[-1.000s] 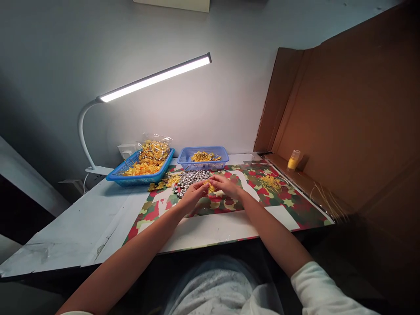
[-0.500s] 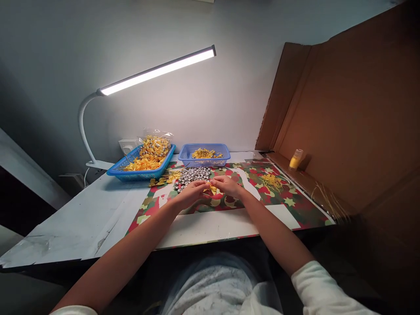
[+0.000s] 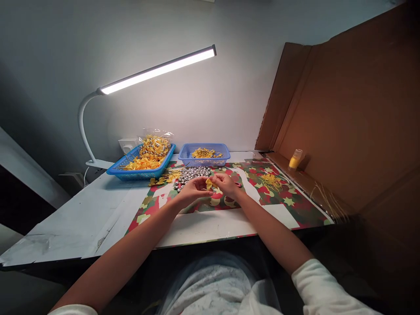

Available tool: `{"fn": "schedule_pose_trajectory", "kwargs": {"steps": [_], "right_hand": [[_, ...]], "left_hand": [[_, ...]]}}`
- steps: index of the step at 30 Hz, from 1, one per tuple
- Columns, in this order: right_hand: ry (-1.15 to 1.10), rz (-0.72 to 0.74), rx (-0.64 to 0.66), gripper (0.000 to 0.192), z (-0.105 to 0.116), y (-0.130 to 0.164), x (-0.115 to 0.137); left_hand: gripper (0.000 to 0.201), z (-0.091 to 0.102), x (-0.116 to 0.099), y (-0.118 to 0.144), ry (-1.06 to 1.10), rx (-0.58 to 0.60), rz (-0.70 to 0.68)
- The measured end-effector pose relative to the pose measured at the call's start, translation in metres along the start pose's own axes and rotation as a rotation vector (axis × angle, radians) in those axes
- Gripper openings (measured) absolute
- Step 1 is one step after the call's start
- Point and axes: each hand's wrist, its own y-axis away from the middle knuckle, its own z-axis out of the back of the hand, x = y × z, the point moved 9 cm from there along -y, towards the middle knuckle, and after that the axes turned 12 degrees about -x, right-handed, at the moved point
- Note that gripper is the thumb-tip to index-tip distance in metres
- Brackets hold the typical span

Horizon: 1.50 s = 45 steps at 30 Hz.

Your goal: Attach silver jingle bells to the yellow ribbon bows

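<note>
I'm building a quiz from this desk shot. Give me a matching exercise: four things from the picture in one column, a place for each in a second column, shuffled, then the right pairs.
Things
1. small yellow bow
2. silver bells
3. yellow bottle
4. clear bag of yellow bows

Places
A. on the cardboard ledge at the far right
B. in the larger blue basket, at the left
C. between the fingertips of the left hand and the right hand
D. loose in a heap on the patterned mat, just beyond the hands

Pairs: 1-C, 2-D, 3-A, 4-B
</note>
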Motion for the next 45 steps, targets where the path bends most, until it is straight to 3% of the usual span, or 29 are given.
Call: {"fn": "schedule_pose_trajectory", "kwargs": {"steps": [6, 10, 20, 34, 39, 45], "right_hand": [[0.018, 0.004, -0.065, 0.043, 0.002, 0.001, 0.002], [0.035, -0.002, -0.087, 0.043, 0.003, 0.001, 0.001], [0.277, 0.206, -0.167, 0.037, 0.01, 0.006, 0.024], [0.415, 0.322, -0.156, 0.038, 0.007, 0.006, 0.025], [0.428, 0.295, -0.154, 0.036, 0.008, 0.003, 0.021], [0.279, 0.126, -0.137, 0.035, 0.002, -0.001, 0.005]], "left_hand": [[0.035, 0.008, -0.001, -0.004, -0.087, -0.075, -0.092], [0.043, 0.01, -0.001, -0.006, -0.057, -0.106, -0.096], [0.041, 0.003, -0.01, -0.001, -0.074, -0.073, -0.137], [0.039, 0.004, -0.007, -0.001, -0.076, -0.061, -0.139], [0.04, 0.004, -0.006, 0.0, -0.111, -0.062, -0.155], [0.044, -0.005, 0.0, 0.0, -0.188, -0.069, -0.216]]}}
